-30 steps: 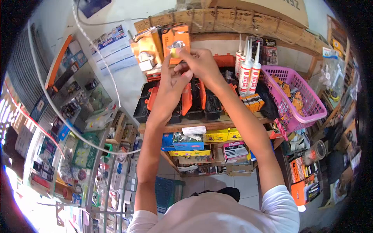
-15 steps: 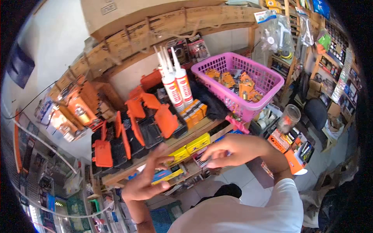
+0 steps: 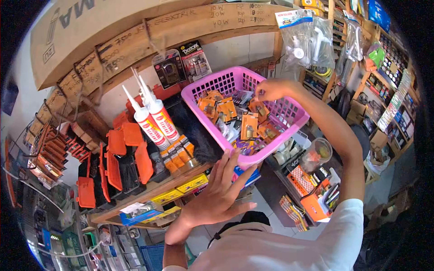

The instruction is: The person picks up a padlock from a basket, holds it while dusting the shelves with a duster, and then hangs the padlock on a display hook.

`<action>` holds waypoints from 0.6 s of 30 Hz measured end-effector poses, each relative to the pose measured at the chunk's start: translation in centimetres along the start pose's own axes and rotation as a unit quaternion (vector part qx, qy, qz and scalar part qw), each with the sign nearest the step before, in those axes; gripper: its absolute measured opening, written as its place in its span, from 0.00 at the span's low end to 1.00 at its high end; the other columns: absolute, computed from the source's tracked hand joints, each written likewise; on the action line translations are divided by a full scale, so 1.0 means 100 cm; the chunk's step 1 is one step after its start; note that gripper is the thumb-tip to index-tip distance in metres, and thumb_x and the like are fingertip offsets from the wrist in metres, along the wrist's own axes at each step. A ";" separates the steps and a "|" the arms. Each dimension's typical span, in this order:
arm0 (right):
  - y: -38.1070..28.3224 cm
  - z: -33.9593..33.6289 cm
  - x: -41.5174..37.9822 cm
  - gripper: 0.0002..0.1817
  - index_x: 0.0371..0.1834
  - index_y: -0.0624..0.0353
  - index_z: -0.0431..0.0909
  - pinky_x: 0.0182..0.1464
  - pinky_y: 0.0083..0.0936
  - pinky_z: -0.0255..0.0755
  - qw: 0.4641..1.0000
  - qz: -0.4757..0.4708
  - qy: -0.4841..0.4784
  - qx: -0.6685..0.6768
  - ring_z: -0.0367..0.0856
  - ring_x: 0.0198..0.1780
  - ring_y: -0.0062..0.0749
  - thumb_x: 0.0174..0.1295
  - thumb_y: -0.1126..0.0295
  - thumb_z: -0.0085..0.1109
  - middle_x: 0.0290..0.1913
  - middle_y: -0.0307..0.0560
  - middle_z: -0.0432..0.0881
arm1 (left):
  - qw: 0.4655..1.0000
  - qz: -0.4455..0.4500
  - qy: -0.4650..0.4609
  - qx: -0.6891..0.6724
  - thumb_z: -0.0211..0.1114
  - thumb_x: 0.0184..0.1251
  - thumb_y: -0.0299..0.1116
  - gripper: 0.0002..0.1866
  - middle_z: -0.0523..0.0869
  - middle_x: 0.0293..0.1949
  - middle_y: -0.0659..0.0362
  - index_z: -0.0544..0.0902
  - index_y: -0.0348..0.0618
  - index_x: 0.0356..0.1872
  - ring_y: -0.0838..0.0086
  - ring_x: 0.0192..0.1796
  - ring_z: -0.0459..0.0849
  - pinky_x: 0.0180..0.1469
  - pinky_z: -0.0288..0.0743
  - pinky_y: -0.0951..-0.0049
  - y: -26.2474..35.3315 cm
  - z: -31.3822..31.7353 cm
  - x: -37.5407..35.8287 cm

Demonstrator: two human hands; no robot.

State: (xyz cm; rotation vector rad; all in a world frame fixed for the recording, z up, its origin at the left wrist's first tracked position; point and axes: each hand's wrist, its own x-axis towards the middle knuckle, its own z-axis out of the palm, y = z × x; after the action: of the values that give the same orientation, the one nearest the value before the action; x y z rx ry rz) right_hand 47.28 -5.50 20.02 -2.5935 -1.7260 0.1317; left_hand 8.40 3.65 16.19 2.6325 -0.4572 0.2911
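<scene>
Pink basket: a plastic lattice basket (image 3: 289,118) stands on the wooden shelf at the right end, and both hands are at it
Right hand: the right hand (image 3: 270,89) reaches over the far rim into the basket, fingers bent and pinched together above the packs; whether it has hold of one cannot be told
Left hand: the left hand (image 3: 220,193) is spread wide, fingers straight and apart, palm toward the near wall of the basket; its fingertips lie at the lower rim and it grips nothing
Basket contents: orange-carded padlock packs (image 3: 248,126) lie heaped inside, some tilted against one another, with a few clear and purple packets among them
Beside the basket: a black bundle (image 3: 194,131) rests against the basket's left wall, and small orange boxes (image 3: 177,152) stand in a row just in front of it
Sealant: white sealant tubes (image 3: 153,122) with red print lean upright left of the bundle, nozzles pointing up and left
Cases: black cases with orange lids (image 3: 118,162) stand open farther left on the same shelf
Behind: two carded padlocks (image 3: 181,67) hang on the wall above the basket, under a wooden board with handwriting
Below: yellow boxes (image 3: 181,189) sit on the shelf under the cases, and a clear jar (image 3: 315,153) stands lower right of the basket
</scene>
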 end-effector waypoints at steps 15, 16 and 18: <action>0.022 0.029 0.050 0.19 0.43 0.58 0.78 0.54 0.45 0.73 0.980 -0.140 -0.022 -0.137 0.79 0.54 0.54 0.50 0.64 0.70 0.49 0.58 0.80 | 0.981 -0.154 0.111 -0.024 0.69 0.61 0.50 0.37 0.62 0.71 0.49 0.68 0.54 0.71 0.48 0.77 0.48 0.76 0.47 0.48 -0.001 0.039 0.039; 0.026 0.031 0.051 0.19 0.42 0.59 0.78 0.54 0.45 0.73 0.979 -0.153 -0.007 -0.134 0.79 0.53 0.55 0.49 0.65 0.71 0.49 0.59 0.80 | 0.981 -0.156 0.114 -0.029 0.70 0.61 0.49 0.36 0.62 0.70 0.49 0.69 0.54 0.70 0.48 0.76 0.49 0.75 0.47 0.48 -0.001 0.041 0.039; 0.030 0.032 0.049 0.15 0.35 0.60 0.77 0.49 0.44 0.74 0.965 -0.221 0.066 -0.122 0.81 0.49 0.54 0.47 0.66 0.71 0.43 0.57 0.82 | 0.979 -0.160 0.121 -0.032 0.70 0.61 0.48 0.35 0.63 0.70 0.48 0.70 0.54 0.69 0.48 0.76 0.50 0.75 0.48 0.49 -0.003 0.044 0.039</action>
State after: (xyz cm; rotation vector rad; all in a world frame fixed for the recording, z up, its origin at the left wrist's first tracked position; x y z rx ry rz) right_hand 51.63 -2.24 16.40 -2.2138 -2.3368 -0.2741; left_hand 12.65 0.79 13.33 2.5140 0.0366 0.4737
